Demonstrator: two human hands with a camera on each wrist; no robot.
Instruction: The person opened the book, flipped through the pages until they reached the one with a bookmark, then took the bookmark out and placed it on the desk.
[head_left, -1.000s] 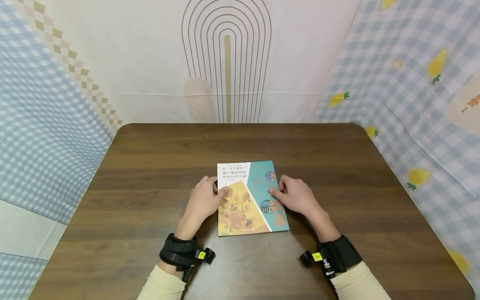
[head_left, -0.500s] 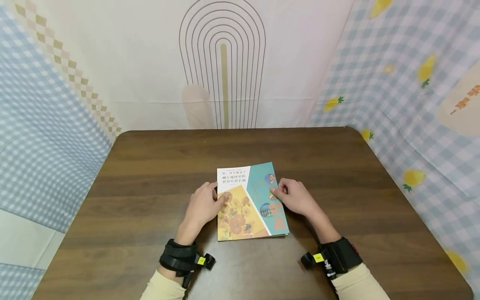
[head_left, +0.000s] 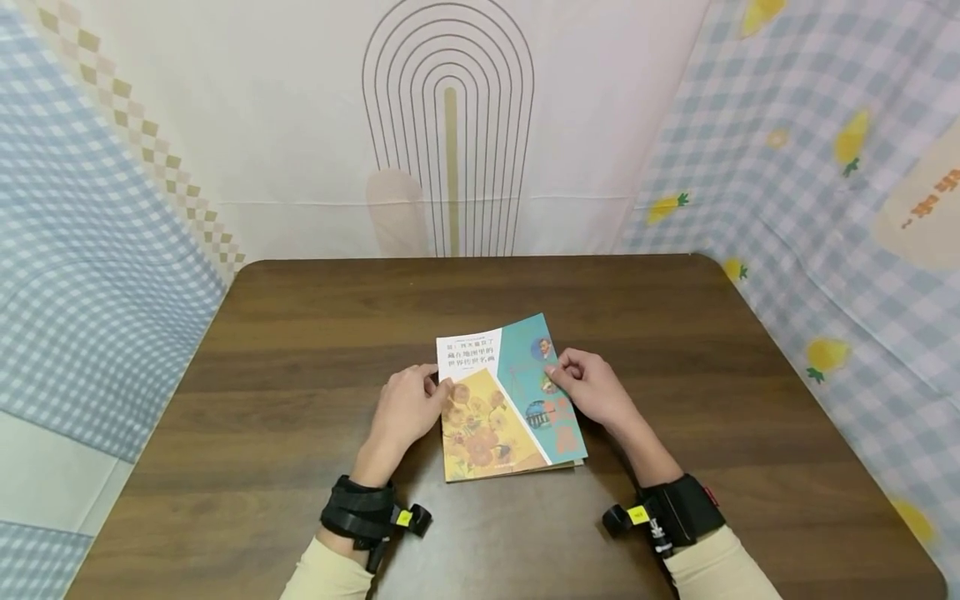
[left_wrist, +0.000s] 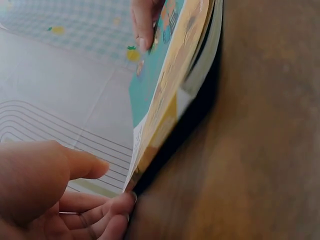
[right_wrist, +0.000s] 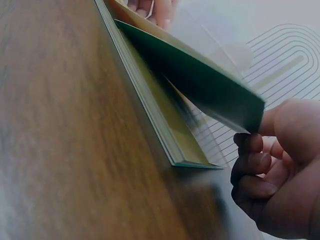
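Observation:
A paperback book (head_left: 480, 425) with a white, teal and yellow sunflower cover lies on the table, spine to the left. My right hand (head_left: 592, 387) pinches the outer edge of its front cover (right_wrist: 200, 80) between thumb and fingers. The cover stands raised at a slant, and a gap shows between it and the block of pages (right_wrist: 150, 105). On the other side, my left hand (head_left: 408, 404) touches the spine (left_wrist: 165, 125) with its fingertips; the left wrist view shows its thumb apart from the cover. The book's inside is mostly hidden from above.
The brown wooden table (head_left: 300, 333) extends all round the book. A white cloth (head_left: 585, 125) with arch lines hangs behind its far edge, and checked cloths (head_left: 787, 167) hang at both sides. Each wrist wears a black strap with a small camera (head_left: 420, 521).
The right hand has lifted the front cover's right edge off the pages. The book has turned slightly, its near end shifting right. The left thumb has drawn back toward the spine.

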